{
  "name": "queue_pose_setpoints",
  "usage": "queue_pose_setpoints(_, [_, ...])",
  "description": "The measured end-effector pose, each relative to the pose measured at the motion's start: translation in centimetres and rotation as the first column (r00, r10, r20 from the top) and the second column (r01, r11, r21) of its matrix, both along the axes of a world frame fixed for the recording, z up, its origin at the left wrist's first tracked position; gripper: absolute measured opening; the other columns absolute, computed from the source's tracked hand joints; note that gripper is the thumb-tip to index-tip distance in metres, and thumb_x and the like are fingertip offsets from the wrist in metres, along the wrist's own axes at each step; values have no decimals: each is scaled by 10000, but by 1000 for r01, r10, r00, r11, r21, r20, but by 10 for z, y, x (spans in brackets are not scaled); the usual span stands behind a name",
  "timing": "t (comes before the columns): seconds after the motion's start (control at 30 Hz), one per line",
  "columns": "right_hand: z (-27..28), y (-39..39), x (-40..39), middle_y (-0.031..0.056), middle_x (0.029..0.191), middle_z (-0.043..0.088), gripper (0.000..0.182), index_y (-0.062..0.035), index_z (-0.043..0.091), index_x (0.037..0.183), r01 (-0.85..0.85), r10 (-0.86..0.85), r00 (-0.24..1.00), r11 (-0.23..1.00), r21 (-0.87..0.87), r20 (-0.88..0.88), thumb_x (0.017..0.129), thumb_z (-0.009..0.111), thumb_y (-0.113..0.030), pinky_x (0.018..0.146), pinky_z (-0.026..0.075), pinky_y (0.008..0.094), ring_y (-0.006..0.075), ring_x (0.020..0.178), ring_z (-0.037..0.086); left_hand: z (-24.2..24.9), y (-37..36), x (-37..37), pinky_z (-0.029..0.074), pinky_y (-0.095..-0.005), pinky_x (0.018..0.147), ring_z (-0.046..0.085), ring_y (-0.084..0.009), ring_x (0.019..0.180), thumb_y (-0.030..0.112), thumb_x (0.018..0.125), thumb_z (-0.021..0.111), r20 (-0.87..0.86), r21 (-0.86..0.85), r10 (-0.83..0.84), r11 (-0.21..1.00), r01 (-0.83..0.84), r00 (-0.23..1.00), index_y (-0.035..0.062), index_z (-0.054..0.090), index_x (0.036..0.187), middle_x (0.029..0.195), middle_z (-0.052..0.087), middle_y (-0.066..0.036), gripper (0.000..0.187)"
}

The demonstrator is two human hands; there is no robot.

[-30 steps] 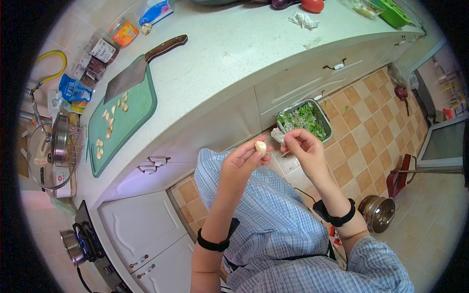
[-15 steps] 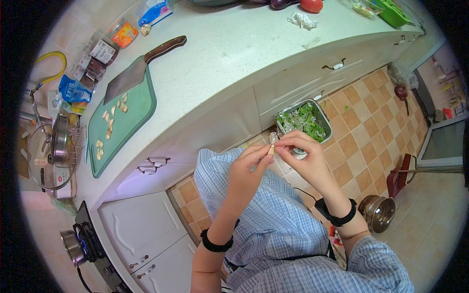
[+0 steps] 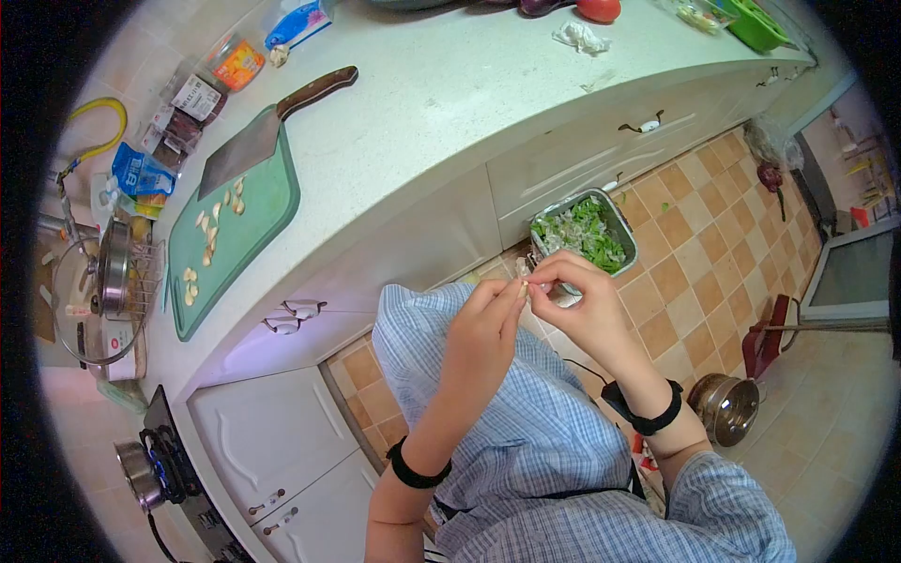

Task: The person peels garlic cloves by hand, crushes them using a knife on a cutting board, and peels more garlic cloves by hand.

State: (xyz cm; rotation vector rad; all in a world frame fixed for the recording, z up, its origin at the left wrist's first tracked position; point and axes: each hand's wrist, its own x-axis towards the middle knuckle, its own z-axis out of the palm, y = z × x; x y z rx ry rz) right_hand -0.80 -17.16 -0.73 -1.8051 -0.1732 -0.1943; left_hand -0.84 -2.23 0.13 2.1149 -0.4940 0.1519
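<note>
My left hand and my right hand meet fingertip to fingertip over the floor, both pinching a small pale garlic clove with a bit of papery skin at its top. Beyond them a bin holds green and white vegetable scraps. On the counter, a green cutting board carries several garlic cloves. A cleaver with a wooden handle rests across the board's far end.
The white counter curves around in front. Jars and packets stand at its left, near a glass-lidded pot. A crumpled tissue and a tomato lie at the back. A steel pot sits on the tiled floor.
My left hand has turned slightly, its fingers now more upright and covering more of the clove. My right hand has shifted only a little. The board and the cleaver stay where they were.
</note>
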Motion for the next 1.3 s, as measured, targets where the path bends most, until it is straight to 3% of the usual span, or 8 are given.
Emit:
queue_pose_setpoints(0.2, [-3,1,1,83,799,596,104,10,629,836,-4,5,999,1000,22,-40,737,631,-20,658,463,252,154,720,574,-4,3,1,464,-281,632,599,-220,732,52,827,579,-129,-87,-3,996,-8,992,-31,604,988,852,585,-115,183])
queue_pose_setpoints(0.27, [-7,2,1,91,829,614,116,11,639,851,13,-11,1000,996,83,-28,744,644,-36,661,467,254,156,733,582,-5,7,4,466,-269,640,603,-188,736,38,826,574,-271,-187,-17,982,-35,962,-35,605,1005,852,597,-109,196])
queue_pose_setpoints(0.5, [-5,2,2,99,851,625,148,11,648,862,-15,23,996,996,90,-88,744,677,-73,677,471,251,160,748,589,-6,10,5,467,-224,663,592,-129,743,29,834,574,-249,-151,-26,988,-12,968,-16,617,1032,890,613,-89,208])
queue_pose_setpoints(0.7, [-4,5,1,94,844,621,124,13,645,849,14,-6,995,996,83,-98,749,657,-61,676,468,254,159,747,589,-1,7,3,468,-255,672,597,-169,748,33,825,575,-150,-37,7,999,-13,989,-18,616,1015,881,607,-106,201])
queue_pose_setpoints(0.77, [-4,6,1,90,841,618,119,17,639,841,14,-7,994,998,67,-107,747,649,-55,675,469,257,160,747,591,0,6,3,460,-320,634,588,-280,733,66,837,561,-91,-29,-6,1000,3,996,-29,596,996,862,577,-138,189])
queue_pose_setpoints(1.1, [-10,3,3,60,798,598,84,5,610,811,8,4,993,995,95,-121,753,634,-51,682,452,239,128,737,562,1,3,3,460,-308,633,592,-253,719,63,828,571,-82,9,-7,1000,8,997,-27,594,1013,846,570,-126,206])
queue_pose_setpoints(1.17, [-20,1,3,36,804,598,93,-5,608,856,29,16,981,974,226,-193,779,619,-56,688,451,230,102,757,556,-5,5,5,462,-277,637,601,-180,725,55,839,568,-304,-217,-69,976,1,950,-20,601,1029,824,582,-98,207])
queue_pose_setpoints(1.3, [-21,-1,1,15,812,600,116,-7,597,901,44,65,956,932,361,-284,801,611,-64,704,448,219,88,781,555,-11,9,7,470,-246,670,593,-127,762,50,857,555,-488,-451,-185,890,-65,853,-32,587,1065,864,609,-78,226])
